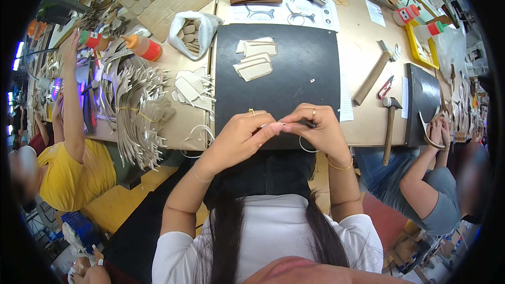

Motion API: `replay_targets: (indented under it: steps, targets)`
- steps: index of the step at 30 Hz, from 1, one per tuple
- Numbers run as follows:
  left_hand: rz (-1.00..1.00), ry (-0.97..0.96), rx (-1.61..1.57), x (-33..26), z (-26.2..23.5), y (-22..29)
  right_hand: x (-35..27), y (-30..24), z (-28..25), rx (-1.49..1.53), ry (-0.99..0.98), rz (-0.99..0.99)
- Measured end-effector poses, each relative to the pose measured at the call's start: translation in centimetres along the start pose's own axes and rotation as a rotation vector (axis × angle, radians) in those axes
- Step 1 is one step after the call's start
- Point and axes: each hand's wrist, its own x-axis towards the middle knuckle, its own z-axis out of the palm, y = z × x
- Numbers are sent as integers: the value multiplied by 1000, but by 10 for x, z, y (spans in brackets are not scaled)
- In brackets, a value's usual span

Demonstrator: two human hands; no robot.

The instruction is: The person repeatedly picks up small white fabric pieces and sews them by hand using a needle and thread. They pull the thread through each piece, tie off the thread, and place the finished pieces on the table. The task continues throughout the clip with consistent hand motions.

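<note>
Both hands, left (239,137) and right (315,126), pinch a thin pale strip (274,124) between fingertips above the black mat (279,81).

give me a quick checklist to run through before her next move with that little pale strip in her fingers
1. Both hands on the piece: left hand and right hand pinch a thin pale strip between them: ok.
2. Work held over the black mat: ok.
3. Cut beige pieces within sight on the mat: ok.
4. Hammer lies apart from her hands, to the right: ok.
5. Co-worker's hands stay at their own mat: ok.
6. Which way the strip faces: cannot tell.
</note>
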Motion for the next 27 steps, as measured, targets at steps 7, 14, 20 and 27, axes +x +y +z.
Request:
replay_targets:
  steps: [7,14,20,27]
  targets:
    - [186,510,704,57,-16,-56,-26,13,-34,251,158,48]
    - [157,451,802,61,-16,-77,-57,20,-68,564,439,-48]
    - [-15,258,362,37,-9,-64,-24,18,-51,352,316,92]
    - [237,385,841,2,21,-64,45,26,2,59,42,422]
